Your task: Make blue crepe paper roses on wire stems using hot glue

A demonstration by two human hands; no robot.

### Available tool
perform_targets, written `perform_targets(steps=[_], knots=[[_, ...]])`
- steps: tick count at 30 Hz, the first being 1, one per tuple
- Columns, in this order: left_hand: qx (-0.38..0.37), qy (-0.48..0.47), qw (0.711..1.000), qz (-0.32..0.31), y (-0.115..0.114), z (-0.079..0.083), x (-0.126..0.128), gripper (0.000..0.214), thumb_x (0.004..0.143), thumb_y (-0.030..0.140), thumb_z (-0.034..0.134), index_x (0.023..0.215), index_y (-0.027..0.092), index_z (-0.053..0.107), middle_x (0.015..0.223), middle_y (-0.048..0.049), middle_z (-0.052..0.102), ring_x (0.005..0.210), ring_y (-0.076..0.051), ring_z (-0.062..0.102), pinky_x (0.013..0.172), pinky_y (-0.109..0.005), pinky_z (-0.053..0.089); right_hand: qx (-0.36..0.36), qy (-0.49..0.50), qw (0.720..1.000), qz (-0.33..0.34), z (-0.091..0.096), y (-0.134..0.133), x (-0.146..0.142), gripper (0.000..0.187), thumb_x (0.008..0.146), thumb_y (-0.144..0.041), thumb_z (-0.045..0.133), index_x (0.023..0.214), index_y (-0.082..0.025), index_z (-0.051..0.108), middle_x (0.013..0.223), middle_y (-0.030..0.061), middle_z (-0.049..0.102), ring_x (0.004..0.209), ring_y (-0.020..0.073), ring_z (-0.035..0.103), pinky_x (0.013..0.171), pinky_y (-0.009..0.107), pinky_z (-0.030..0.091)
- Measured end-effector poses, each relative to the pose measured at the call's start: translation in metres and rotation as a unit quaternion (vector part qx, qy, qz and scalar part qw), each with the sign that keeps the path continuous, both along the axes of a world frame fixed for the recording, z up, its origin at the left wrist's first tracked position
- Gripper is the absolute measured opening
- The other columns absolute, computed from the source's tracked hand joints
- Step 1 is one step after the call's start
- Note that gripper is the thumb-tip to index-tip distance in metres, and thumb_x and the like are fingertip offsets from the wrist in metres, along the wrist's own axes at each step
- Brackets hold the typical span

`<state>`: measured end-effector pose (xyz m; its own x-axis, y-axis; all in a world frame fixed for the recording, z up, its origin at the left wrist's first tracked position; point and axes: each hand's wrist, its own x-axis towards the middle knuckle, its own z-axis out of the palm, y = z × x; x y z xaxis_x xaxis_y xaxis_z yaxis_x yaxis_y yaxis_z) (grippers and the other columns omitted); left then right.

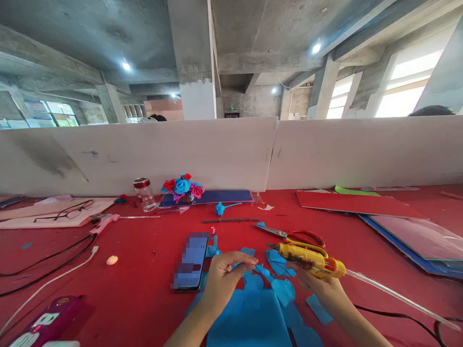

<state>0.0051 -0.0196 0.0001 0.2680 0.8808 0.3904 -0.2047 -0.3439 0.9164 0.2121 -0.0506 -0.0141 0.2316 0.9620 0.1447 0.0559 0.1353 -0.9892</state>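
My left hand (228, 275) is closed in a pinch, its fingertips at a small piece of blue paper (265, 273). In my right hand (321, 288) is a yellow glue gun (307, 258), its nozzle pointing left and a long clear glue stick (401, 298) coming out of its back. Cut blue paper petals (283, 290) lie beneath and around both hands. A stack of blue paper (248, 320) sits below them. Just beyond the glue gun rest red-and-yellow-handled scissors (306, 237), blades to the left.
A phone (192, 262) lies left of my left hand. Farther back are a blue paper flower (220, 208), a dark thin stick (231, 220), a glass jar (145, 195) and a colourful paper bouquet (183, 187). A pink glue gun (104, 224) and power strip (54, 318) are leftward; coloured sheets (358, 205) rightward.
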Motion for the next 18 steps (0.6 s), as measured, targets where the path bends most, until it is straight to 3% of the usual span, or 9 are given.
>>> perform_targets(steps=[7, 18], knots=[[0.026, -0.002, 1.0, -0.011, 0.0015, -0.006, -0.0005, 0.016, 0.071, 0.012, 0.066, 0.068, 0.027, 0.072, 0.071, 0.0028, 0.073, 0.074, -0.016, 0.067, 0.068, -0.024, 0.054, 0.024, -0.036, 0.999, -0.014, 0.0033, 0.0003, 0.0, 0.025, 0.059, -0.039, 0.07, 0.071, -0.017, 0.067, 0.064, 0.0035, 0.064, 0.059, 0.017, 0.056, 0.05, 0.025, 0.048], [0.006, -0.002, 1.0, -0.011, -0.0001, -0.0006, 0.0001, 0.015, 0.07, 0.011, 0.066, 0.066, 0.025, 0.071, 0.069, 0.002, 0.072, 0.072, -0.016, 0.066, 0.066, -0.024, 0.053, 0.019, -0.073, 0.997, -0.014, -0.0008, 0.0019, 0.0032, 0.022, 0.062, -0.04, 0.065, 0.067, -0.018, 0.063, 0.059, 0.0016, 0.061, 0.055, 0.0169, 0.057, 0.049, 0.025, 0.049]])
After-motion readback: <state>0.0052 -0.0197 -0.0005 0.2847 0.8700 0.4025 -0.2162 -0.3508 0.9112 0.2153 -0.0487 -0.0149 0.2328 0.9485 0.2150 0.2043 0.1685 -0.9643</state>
